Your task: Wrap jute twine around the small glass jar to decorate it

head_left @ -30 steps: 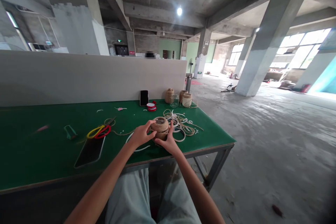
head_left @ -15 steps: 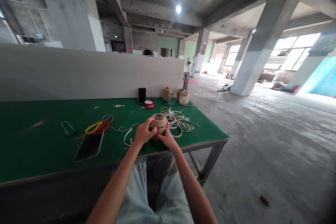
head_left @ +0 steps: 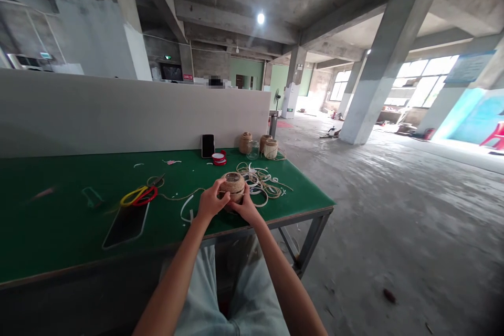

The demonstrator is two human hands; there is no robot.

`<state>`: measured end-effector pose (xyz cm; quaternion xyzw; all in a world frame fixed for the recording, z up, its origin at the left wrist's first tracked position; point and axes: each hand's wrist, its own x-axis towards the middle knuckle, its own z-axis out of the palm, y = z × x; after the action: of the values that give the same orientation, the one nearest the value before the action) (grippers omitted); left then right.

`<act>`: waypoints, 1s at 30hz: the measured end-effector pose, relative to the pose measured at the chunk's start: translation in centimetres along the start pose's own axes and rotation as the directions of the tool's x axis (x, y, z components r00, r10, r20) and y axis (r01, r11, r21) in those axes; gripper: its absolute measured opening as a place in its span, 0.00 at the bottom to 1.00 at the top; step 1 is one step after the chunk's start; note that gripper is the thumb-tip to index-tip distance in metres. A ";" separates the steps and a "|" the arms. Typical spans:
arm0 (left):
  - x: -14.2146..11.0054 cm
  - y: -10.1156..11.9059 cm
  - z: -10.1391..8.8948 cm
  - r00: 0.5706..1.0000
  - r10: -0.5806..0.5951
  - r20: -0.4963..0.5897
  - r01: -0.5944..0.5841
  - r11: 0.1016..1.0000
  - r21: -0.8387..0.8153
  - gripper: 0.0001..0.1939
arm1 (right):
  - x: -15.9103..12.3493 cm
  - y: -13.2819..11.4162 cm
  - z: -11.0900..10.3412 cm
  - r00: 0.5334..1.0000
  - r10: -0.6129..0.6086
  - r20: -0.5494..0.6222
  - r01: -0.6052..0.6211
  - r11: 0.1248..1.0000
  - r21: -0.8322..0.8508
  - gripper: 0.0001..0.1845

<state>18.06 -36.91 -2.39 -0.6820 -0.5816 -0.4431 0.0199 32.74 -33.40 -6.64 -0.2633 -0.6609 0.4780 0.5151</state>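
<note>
A round jar (head_left: pixel 232 187) wrapped in tan jute twine shows tight horizontal coiled bands. The flat green tabletop (head_left: pixel 59 231) carries scissors (head_left: pixel 138 196) with one yellow and one red handle, a small red-and-white roll (head_left: pixel 218 158), and thin white strips (head_left: pixel 186 208).

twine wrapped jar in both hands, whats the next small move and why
Probably turn the twine-wrapped jar a little between the left hand and right hand to check the wrap for gaps: both hands grip it, twine covers its sides, and the glass mouth shows bare on top.
</note>
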 end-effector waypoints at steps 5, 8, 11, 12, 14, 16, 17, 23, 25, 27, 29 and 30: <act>-0.1 0.0 0.2 1.000 -0.020 -0.010 0.020 1.000 -0.008 0.21 | 0.1 0.3 0.0 1.000 -0.017 -0.005 0.016 0.999 -0.029 0.51; -0.2 0.1 0.4 0.999 -0.026 -0.020 0.025 0.999 -0.027 0.21 | 0.0 0.4 0.0 0.999 -0.028 -0.038 0.025 0.995 -0.095 0.57; -0.3 0.3 0.4 0.999 -0.035 -0.025 0.034 0.999 -0.041 0.21 | 0.0 0.4 0.2 0.994 -0.041 -0.100 0.017 0.973 -0.229 0.63; -0.3 0.3 0.3 0.999 -0.036 -0.022 0.035 0.998 -0.045 0.21 | 0.0 0.3 0.3 0.992 -0.044 -0.121 0.010 0.962 -0.272 0.63; -0.2 0.5 0.1 0.999 -0.035 -0.013 0.035 0.998 -0.058 0.21 | 0.1 0.4 0.5 0.987 -0.042 -0.156 -0.010 0.947 -0.321 0.61; -0.3 0.7 -0.2 0.999 -0.032 -0.002 0.032 0.997 -0.064 0.21 | 0.1 0.5 0.6 0.984 -0.029 -0.176 -0.032 0.943 -0.331 0.58; -0.3 0.8 -0.4 0.999 -0.033 0.004 0.033 0.997 -0.072 0.21 | 0.2 0.5 0.6 0.984 -0.022 -0.177 -0.038 0.945 -0.326 0.57; -0.6 1.2 -1.1 0.956 -0.262 0.133 0.283 0.696 -0.661 0.25 | 0.2 0.9 0.2 0.989 -0.005 -0.149 -0.038 0.958 -0.284 0.54; -0.6 1.2 -1.2 0.926 -0.340 0.167 0.339 0.548 -0.765 0.24 | 0.2 0.9 0.2 0.989 -0.001 -0.150 -0.040 0.962 -0.271 0.54; -0.6 1.2 -1.1 0.907 -0.376 0.189 0.366 0.483 -0.795 0.20 | 0.2 0.8 0.2 0.988 0.004 -0.152 -0.044 0.965 -0.258 0.54; -0.6 1.2 -1.0 0.886 -0.411 0.217 0.388 0.398 -0.831 0.17 | 0.2 0.8 0.1 0.988 0.008 -0.152 -0.045 0.970 -0.240 0.53; -0.7 1.3 -1.0 0.874 -0.432 0.224 0.392 0.353 -0.850 0.17 | 0.1 0.7 0.1 0.989 0.009 -0.149 -0.043 0.972 -0.229 0.52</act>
<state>18.56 -38.36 -1.62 -0.4166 -0.4223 -0.6795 -0.4317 32.49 -33.04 -7.22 -0.3647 -0.6691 0.3836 0.5217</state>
